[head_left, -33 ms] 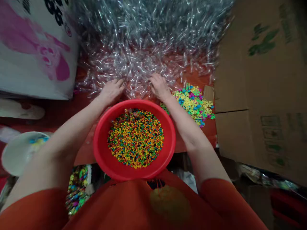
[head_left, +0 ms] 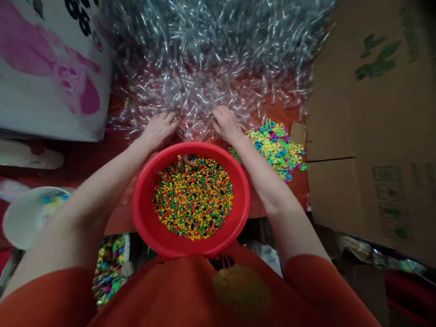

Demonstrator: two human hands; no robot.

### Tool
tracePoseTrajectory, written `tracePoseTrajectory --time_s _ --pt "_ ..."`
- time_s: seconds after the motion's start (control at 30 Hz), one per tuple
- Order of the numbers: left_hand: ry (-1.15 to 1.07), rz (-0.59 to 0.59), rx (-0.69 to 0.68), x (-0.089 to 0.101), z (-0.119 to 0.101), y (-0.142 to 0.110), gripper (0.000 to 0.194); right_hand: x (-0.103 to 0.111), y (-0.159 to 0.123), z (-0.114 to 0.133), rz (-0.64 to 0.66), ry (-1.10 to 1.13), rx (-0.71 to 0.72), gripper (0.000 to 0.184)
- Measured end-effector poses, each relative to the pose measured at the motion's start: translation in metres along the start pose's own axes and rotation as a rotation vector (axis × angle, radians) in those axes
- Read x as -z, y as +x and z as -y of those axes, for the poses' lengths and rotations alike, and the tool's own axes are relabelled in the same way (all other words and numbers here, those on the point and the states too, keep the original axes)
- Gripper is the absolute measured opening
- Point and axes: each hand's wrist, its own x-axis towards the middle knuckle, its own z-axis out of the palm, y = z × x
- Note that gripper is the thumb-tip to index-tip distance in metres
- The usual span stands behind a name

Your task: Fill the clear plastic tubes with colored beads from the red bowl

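Note:
A heap of clear plastic tubes [head_left: 197, 100] lies across the red work surface in front of me. At its near left edge is my left hand [head_left: 160, 128], its fingers curled in among the tubes. My right hand [head_left: 226, 122] rests at the near right part of the heap, its fingers bent and turned inward. What either hand has between its fingertips is too small and hidden to make out. Between my forearms stands a red basin [head_left: 143, 218], close against my body. Small multicoloured candy-like balls [head_left: 194, 200] fill its bottom, with a few clear pieces at their far edge.
Colourful plastic pinwheel-like pieces [head_left: 279, 147] lie right of my right forearm. A cardboard box [head_left: 334, 113] stands on the right, a white bag with pink print [head_left: 51, 91] on the left. A white bucket [head_left: 20, 218] stands lower left; more coloured pieces [head_left: 111, 268] sit below the table edge.

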Motion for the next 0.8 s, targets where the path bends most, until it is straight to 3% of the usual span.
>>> tracePoseTrajectory --time_s 0.17,0.23,0.37,0.5,0.6,0.7,0.8 --pt "-0.018 -0.04 -0.111 -0.016 0.005 -0.003 0.047 -0.004 0.024 0.025 0.148 -0.028 0.292 0.035" --pt "-0.014 -0.006 -0.163 -0.021 0.007 -0.003 0.042 -0.01 0.032 0.031 0.179 -0.038 0.309 0.032" --pt "-0.014 -0.004 -0.164 -0.023 0.01 -0.003 0.031 -0.018 0.041 0.022 0.081 0.202 0.174 0.027" --pt "-0.014 -0.006 -0.137 -0.021 0.009 -0.001 0.029 -0.017 0.029 0.0 -0.087 0.86 -0.118 0.048" --pt "-0.007 -0.007 -0.111 -0.021 0.006 0.004 0.03 -0.014 0.01 -0.007 -0.063 1.283 -0.346 0.058" --pt "-0.052 -0.03 -0.099 -0.023 0.002 0.011 0.034 -0.01 0.003 0.001 0.072 1.288 -0.365 0.041" --pt "-0.099 -0.057 -0.106 -0.026 -0.001 0.017 0.032 -0.007 0.016 0.019 0.206 0.975 -0.272 0.021"
